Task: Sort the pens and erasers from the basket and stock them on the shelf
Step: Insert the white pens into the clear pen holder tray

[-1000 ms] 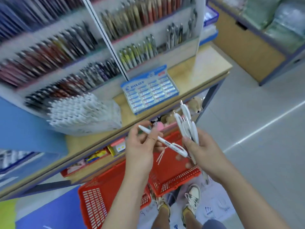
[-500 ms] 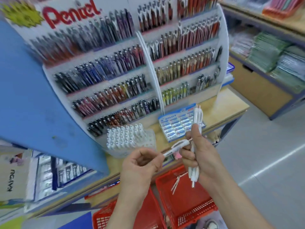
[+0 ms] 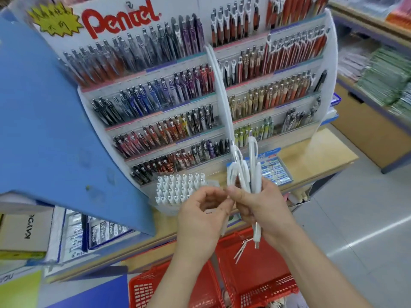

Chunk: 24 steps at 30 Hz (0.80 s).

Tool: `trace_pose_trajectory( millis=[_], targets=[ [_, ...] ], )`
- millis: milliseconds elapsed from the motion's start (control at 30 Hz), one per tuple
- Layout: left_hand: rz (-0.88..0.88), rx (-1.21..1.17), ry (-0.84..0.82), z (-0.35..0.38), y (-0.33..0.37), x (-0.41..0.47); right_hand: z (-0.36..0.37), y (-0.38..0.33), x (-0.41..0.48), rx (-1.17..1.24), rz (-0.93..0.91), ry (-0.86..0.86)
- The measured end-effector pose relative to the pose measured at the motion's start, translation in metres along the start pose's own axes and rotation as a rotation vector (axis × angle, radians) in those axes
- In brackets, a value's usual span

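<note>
R hand point(image 3: 266, 210) gripped white pens point(image 3: 253, 174) centre frame; L hand point(image 3: 200, 218) curled beside them, grip unclear. Pen display point(image 3: 155, 107) behind, red baskets point(image 3: 262, 292) below.

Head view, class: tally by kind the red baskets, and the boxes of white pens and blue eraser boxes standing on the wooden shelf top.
Red baskets: 2
Box of white pens: 1
Blue eraser box: 1
Total: 4

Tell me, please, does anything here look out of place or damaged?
Nothing looks damaged or spilled. Only the white pens in the right hand are uneven: they fan out, and one stands higher than the others. The display rack rows look orderly.
</note>
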<state>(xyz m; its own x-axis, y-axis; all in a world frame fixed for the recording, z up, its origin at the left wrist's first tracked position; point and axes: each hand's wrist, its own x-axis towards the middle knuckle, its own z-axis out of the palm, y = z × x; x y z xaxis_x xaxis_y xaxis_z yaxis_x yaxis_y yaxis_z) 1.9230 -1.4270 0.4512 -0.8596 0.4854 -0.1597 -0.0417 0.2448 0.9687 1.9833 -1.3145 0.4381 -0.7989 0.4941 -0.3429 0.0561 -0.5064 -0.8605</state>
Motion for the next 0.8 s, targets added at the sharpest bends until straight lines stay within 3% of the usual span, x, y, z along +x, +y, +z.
trace_pose_trajectory(
  millis=[167, 267, 400, 533, 633, 800],
  targets=[
    [-0.01, -0.145, -0.108, -0.012, 0.024, 0.016, -0.008, -0.015, 0.012, -0.148, 0.045, -0.156],
    [-0.034, -0.087, -0.142, -0.014, 0.038, 0.028, -0.006, -0.015, 0.017, -0.202, 0.055, -0.216],
    [-0.008, -0.01, -0.038, -0.023, 0.037, 0.041, -0.004, -0.013, 0.022, -0.23, 0.072, -0.268],
    [0.05, -0.083, 0.135, -0.037, 0.035, 0.047, -0.015, -0.008, 0.022, -0.319, 0.125, -0.34],
    [0.047, -0.115, 0.201, -0.046, 0.032, 0.05, -0.024, 0.002, 0.025, -0.265, 0.173, -0.278],
    [-0.028, -0.081, 0.149, -0.06, 0.027, 0.05, -0.025, 0.02, 0.036, -0.192, 0.176, -0.179]
  ],
)
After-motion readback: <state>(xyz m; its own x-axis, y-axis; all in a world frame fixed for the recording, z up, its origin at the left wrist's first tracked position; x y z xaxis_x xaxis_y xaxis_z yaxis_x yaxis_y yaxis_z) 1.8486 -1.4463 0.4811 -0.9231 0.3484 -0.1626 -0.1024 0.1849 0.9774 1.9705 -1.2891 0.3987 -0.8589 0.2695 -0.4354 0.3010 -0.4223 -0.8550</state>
